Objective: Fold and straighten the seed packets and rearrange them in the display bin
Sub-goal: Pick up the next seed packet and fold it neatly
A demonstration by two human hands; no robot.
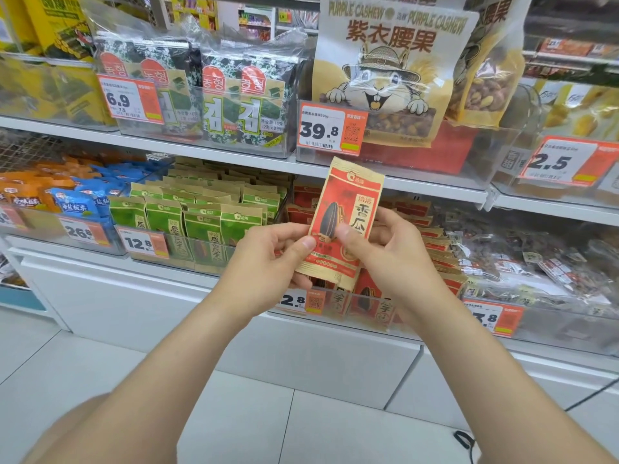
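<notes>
I hold one red seed packet (pixel 348 209) upright in front of the shelf, its sunflower-seed picture facing me. My left hand (pixel 274 259) pinches its lower left edge with thumb on the front. My right hand (pixel 385 249) grips the lower right side, thumb pressed on the front. Below and behind them stands the clear display bin (pixel 338 313) with several more red seed packets (pixel 435 242) stacked inside, partly hidden by my hands.
A bin of green seed packets (pixel 197 212) stands to the left, blue and orange snack bags (pixel 73 199) further left. Clear bags of nuts (pixel 536 262) lie to the right. Seaweed packs (pixel 234 95) and cashew bags (pixel 385 72) fill the shelf above. White tiled floor lies below.
</notes>
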